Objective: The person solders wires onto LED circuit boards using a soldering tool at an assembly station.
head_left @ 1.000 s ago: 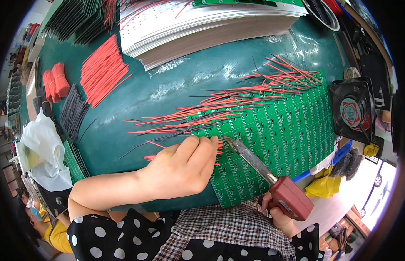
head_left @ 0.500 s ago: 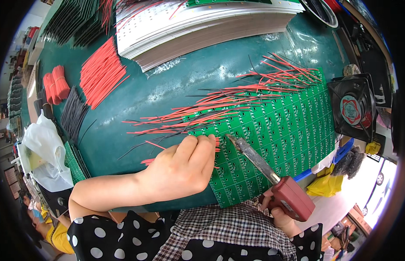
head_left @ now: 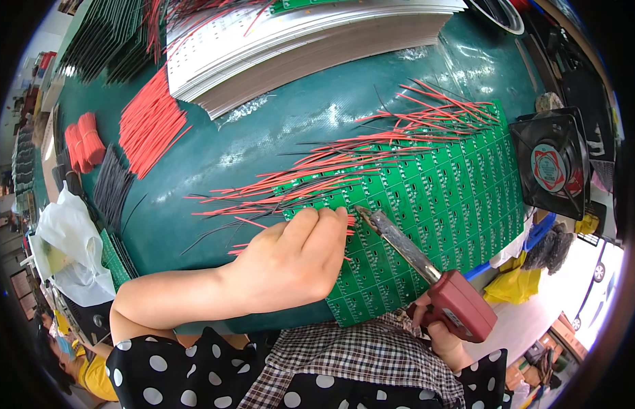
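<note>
Across the table lies a large green circuit board panel point(head_left: 426, 218), divided into many small boards. My left hand point(head_left: 287, 255) rests over its left part, fingers pinched together around red wires point(head_left: 350, 221), whose ends stick out by the fingertips and behind the hand. In my right hand point(head_left: 440, 334) is a soldering iron point(head_left: 461, 305) with a dark red pistol-shaped handle. Its metal tip points up and left, close to my left fingertips at the panel; whether it touches is too small to tell. Red and black wires point(head_left: 317, 163) fan out along the panel's far left edge.
A black fan point(head_left: 551, 162) stands right of the panel. At the back is a thick stack of white panels point(head_left: 311, 61). Left are a loose red wire pile point(head_left: 150, 126), tied red bundles point(head_left: 85, 143), black wires point(head_left: 113, 191) and a white plastic bag point(head_left: 72, 245).
The view has shifted a little, so the panel and wires sit slightly further left. My left hand has edged rightward over the panel, nearer the iron's tip. Both hands keep their hold.
</note>
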The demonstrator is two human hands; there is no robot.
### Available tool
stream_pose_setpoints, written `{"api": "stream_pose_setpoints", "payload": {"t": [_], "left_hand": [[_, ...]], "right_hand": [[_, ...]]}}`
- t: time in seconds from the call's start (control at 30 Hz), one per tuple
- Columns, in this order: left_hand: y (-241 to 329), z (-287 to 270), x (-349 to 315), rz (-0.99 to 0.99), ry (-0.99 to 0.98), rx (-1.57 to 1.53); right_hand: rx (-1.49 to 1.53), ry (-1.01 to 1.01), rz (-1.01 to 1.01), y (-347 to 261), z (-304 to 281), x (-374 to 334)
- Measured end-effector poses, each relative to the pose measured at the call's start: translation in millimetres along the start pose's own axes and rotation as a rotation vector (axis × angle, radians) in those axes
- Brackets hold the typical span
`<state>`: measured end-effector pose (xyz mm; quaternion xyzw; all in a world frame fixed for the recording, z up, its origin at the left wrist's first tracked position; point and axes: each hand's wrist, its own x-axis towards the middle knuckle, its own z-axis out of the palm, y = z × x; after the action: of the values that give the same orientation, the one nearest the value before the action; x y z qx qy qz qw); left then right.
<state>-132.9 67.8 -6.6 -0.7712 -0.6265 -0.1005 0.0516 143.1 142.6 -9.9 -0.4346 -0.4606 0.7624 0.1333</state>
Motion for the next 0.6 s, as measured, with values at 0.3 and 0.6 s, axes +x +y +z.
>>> {"api": "stream_pose_setpoints", "payload": {"t": [0.3, 0.6], "left_hand": [[-2, 2, 3, 0.029, 0.034, 0.065], [2, -2, 4, 0.005, -0.056, 0.046]], "right_hand": [[-0.562, -0.075, -0.118, 10, -12, -4], [-0.725, -0.047, -0.280, 24, -21, -7]]}}
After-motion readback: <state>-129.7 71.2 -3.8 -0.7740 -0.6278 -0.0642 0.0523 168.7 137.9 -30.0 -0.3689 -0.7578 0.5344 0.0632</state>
